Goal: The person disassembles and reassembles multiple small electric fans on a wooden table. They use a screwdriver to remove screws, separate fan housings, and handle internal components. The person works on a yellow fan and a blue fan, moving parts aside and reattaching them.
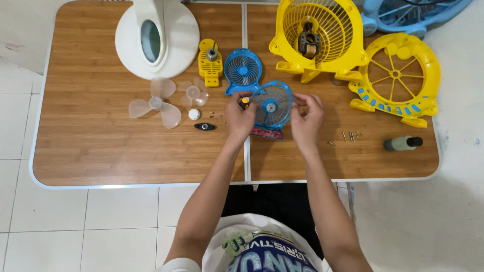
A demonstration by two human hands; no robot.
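Both my hands hold a small blue fan body [273,106] with a round grille above the middle of the wooden table [101,146]. My left hand [239,120] grips its left edge and also holds a small tool with an orange tip [244,103]. My right hand [307,117] pinches the right rim of the grille. A dark red-patterned flat piece [266,133] lies under the fan. Just behind stands a second blue fan grille shell [242,69].
At the back are a white fan housing [156,38], a small yellow motor part [210,61], and two yellow fan shells [317,38] [398,78]. Clear blades [156,103], a black knob [204,126], loose screws [350,135] and a green-black bottle [402,143] lie around.
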